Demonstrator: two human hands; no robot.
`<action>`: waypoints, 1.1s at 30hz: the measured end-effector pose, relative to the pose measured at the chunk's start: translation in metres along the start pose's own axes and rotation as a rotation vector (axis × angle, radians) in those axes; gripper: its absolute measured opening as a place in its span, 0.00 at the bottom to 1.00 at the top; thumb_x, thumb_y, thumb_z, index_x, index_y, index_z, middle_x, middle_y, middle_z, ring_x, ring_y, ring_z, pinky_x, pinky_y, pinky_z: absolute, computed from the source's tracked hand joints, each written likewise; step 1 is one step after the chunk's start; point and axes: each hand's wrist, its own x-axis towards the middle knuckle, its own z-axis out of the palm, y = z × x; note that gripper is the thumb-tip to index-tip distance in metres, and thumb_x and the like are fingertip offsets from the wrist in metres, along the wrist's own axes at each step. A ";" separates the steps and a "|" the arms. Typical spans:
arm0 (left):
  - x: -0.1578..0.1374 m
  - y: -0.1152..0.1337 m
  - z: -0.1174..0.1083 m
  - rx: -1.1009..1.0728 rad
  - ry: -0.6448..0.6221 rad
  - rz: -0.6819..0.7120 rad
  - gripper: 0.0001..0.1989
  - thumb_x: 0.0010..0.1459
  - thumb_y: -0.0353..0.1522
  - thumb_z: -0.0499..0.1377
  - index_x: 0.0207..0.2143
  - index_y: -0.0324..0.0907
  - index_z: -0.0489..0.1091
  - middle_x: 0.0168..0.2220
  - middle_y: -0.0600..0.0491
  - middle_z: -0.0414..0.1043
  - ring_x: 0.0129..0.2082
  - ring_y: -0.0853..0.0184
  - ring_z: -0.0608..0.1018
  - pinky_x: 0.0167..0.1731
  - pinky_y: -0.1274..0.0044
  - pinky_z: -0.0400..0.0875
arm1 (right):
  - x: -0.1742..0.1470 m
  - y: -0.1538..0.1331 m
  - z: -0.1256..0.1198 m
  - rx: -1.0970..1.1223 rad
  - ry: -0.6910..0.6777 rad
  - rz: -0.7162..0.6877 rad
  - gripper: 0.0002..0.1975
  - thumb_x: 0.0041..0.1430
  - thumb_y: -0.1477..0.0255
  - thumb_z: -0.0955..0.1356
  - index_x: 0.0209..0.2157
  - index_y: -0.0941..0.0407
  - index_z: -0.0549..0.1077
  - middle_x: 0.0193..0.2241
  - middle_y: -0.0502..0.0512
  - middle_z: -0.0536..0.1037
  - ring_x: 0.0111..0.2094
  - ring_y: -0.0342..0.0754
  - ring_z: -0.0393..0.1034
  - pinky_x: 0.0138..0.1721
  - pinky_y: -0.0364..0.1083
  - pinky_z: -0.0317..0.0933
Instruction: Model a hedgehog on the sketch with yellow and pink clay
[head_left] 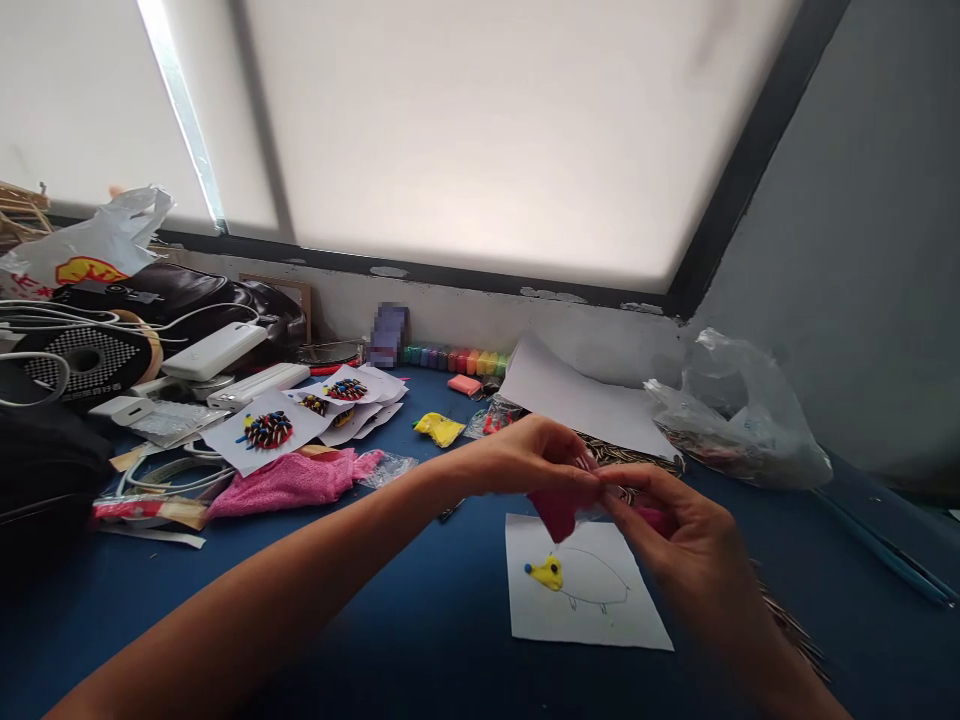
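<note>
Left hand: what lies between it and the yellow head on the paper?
In the head view, a dark pink piece hangs between the left hand and the yellow head.

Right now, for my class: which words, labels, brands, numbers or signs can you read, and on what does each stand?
None reads with certainty.
White plastic bag: red characters and logo, too crumpled to read.
Black perforated disc: pale lettering, too small and blurred to read.
Purple upright item: pixelated, nothing legible.
</note>
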 end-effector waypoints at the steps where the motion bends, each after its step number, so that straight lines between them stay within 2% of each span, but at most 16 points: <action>1: 0.001 -0.002 0.001 -0.074 0.004 0.003 0.21 0.52 0.44 0.66 0.39 0.36 0.73 0.34 0.50 0.74 0.32 0.70 0.75 0.30 0.80 0.67 | 0.000 -0.001 0.000 -0.001 0.021 -0.026 0.15 0.55 0.57 0.71 0.39 0.51 0.78 0.36 0.53 0.78 0.17 0.39 0.60 0.16 0.42 0.57; 3: 0.003 -0.004 0.004 -0.177 0.033 0.021 0.20 0.50 0.42 0.67 0.39 0.37 0.73 0.36 0.50 0.74 0.35 0.69 0.76 0.32 0.79 0.68 | 0.001 -0.003 -0.002 -0.013 0.066 -0.073 0.13 0.54 0.57 0.71 0.35 0.51 0.79 0.40 0.54 0.76 0.19 0.38 0.59 0.19 0.42 0.59; 4: 0.003 -0.005 0.005 -0.200 0.050 0.024 0.20 0.50 0.42 0.68 0.39 0.37 0.73 0.36 0.50 0.74 0.35 0.69 0.76 0.32 0.79 0.68 | 0.002 -0.004 -0.002 -0.023 0.071 -0.071 0.13 0.53 0.57 0.71 0.33 0.52 0.78 0.38 0.54 0.75 0.19 0.38 0.59 0.19 0.42 0.58; 8: 0.003 -0.004 0.013 -0.242 0.112 0.032 0.14 0.51 0.36 0.68 0.36 0.36 0.72 0.33 0.52 0.73 0.32 0.72 0.75 0.30 0.81 0.69 | 0.003 -0.003 -0.003 -0.049 0.025 0.088 0.17 0.52 0.54 0.71 0.34 0.53 0.77 0.20 0.48 0.70 0.17 0.40 0.55 0.16 0.41 0.51; 9: 0.004 -0.004 0.015 -0.257 0.126 0.041 0.13 0.51 0.35 0.67 0.35 0.36 0.71 0.32 0.52 0.73 0.31 0.73 0.75 0.30 0.81 0.69 | 0.003 -0.002 -0.003 -0.049 0.031 0.118 0.18 0.51 0.53 0.71 0.34 0.53 0.76 0.20 0.48 0.71 0.18 0.42 0.58 0.17 0.41 0.53; 11: 0.005 -0.005 0.018 -0.279 0.153 0.069 0.10 0.52 0.32 0.66 0.34 0.35 0.71 0.32 0.52 0.73 0.31 0.73 0.75 0.31 0.81 0.69 | 0.004 -0.001 -0.003 -0.039 0.051 0.131 0.19 0.50 0.53 0.72 0.35 0.53 0.75 0.26 0.51 0.76 0.24 0.45 0.67 0.23 0.42 0.61; 13: 0.006 -0.005 0.020 -0.263 0.173 0.094 0.08 0.52 0.31 0.66 0.32 0.35 0.71 0.31 0.53 0.73 0.30 0.74 0.75 0.32 0.81 0.69 | 0.006 -0.002 -0.004 -0.011 0.022 0.135 0.19 0.49 0.53 0.72 0.34 0.54 0.75 0.32 0.53 0.78 0.28 0.46 0.69 0.27 0.43 0.63; 16: 0.006 -0.005 0.021 -0.181 0.159 0.105 0.08 0.53 0.31 0.65 0.33 0.35 0.71 0.29 0.54 0.73 0.29 0.75 0.74 0.31 0.82 0.69 | 0.007 -0.005 -0.005 0.066 -0.064 0.190 0.18 0.46 0.54 0.74 0.31 0.54 0.76 0.24 0.50 0.75 0.20 0.41 0.62 0.20 0.41 0.56; 18: 0.004 -0.004 0.020 -0.117 0.103 0.071 0.13 0.54 0.35 0.65 0.38 0.35 0.72 0.30 0.53 0.73 0.29 0.73 0.75 0.29 0.81 0.69 | 0.006 -0.008 -0.005 0.119 -0.064 0.220 0.18 0.42 0.54 0.76 0.28 0.54 0.76 0.18 0.46 0.69 0.18 0.39 0.56 0.17 0.40 0.52; 21: 0.003 -0.006 0.014 -0.060 0.021 0.049 0.17 0.55 0.41 0.64 0.39 0.36 0.72 0.30 0.52 0.73 0.28 0.72 0.74 0.27 0.81 0.67 | 0.006 -0.011 -0.005 0.173 -0.045 0.259 0.18 0.41 0.55 0.76 0.27 0.54 0.76 0.16 0.44 0.66 0.17 0.39 0.54 0.16 0.40 0.50; 23: 0.004 -0.011 0.005 -0.060 0.028 0.068 0.16 0.56 0.41 0.62 0.38 0.36 0.72 0.31 0.52 0.73 0.28 0.73 0.74 0.28 0.80 0.68 | 0.008 -0.011 -0.006 0.193 -0.054 0.281 0.18 0.46 0.55 0.74 0.32 0.54 0.77 0.17 0.46 0.69 0.16 0.39 0.54 0.15 0.41 0.52; 25: 0.004 -0.018 -0.007 0.030 0.098 0.044 0.17 0.57 0.41 0.60 0.39 0.35 0.72 0.32 0.50 0.74 0.29 0.72 0.75 0.29 0.79 0.69 | 0.010 -0.008 -0.009 0.212 -0.081 0.296 0.18 0.51 0.56 0.71 0.37 0.55 0.76 0.21 0.49 0.73 0.17 0.41 0.60 0.17 0.42 0.58; 26: 0.005 -0.023 -0.014 0.128 0.157 -0.003 0.17 0.57 0.41 0.59 0.39 0.35 0.71 0.32 0.50 0.74 0.29 0.72 0.75 0.29 0.80 0.69 | 0.011 -0.006 -0.011 0.224 -0.095 0.304 0.17 0.52 0.57 0.71 0.38 0.55 0.76 0.23 0.52 0.75 0.20 0.43 0.65 0.20 0.43 0.63; 28: 0.004 -0.034 -0.027 0.311 0.159 -0.100 0.16 0.56 0.39 0.58 0.37 0.34 0.72 0.32 0.49 0.74 0.29 0.71 0.75 0.28 0.80 0.69 | 0.012 -0.002 -0.013 0.249 -0.122 0.319 0.17 0.52 0.59 0.70 0.40 0.56 0.75 0.31 0.57 0.79 0.29 0.48 0.73 0.30 0.46 0.71; 30: 0.004 -0.047 -0.035 0.385 0.166 -0.140 0.15 0.53 0.36 0.59 0.39 0.34 0.72 0.29 0.50 0.73 0.28 0.70 0.75 0.28 0.79 0.68 | 0.010 0.002 -0.014 0.268 -0.150 0.338 0.20 0.51 0.59 0.71 0.43 0.56 0.73 0.40 0.62 0.79 0.38 0.52 0.76 0.38 0.50 0.73; 33: 0.005 -0.066 -0.040 0.534 0.256 -0.163 0.18 0.46 0.32 0.62 0.42 0.36 0.73 0.31 0.50 0.73 0.32 0.65 0.75 0.33 0.76 0.69 | 0.006 0.009 -0.011 0.286 -0.219 0.379 0.28 0.51 0.55 0.72 0.50 0.56 0.69 0.45 0.64 0.78 0.42 0.54 0.77 0.42 0.53 0.73</action>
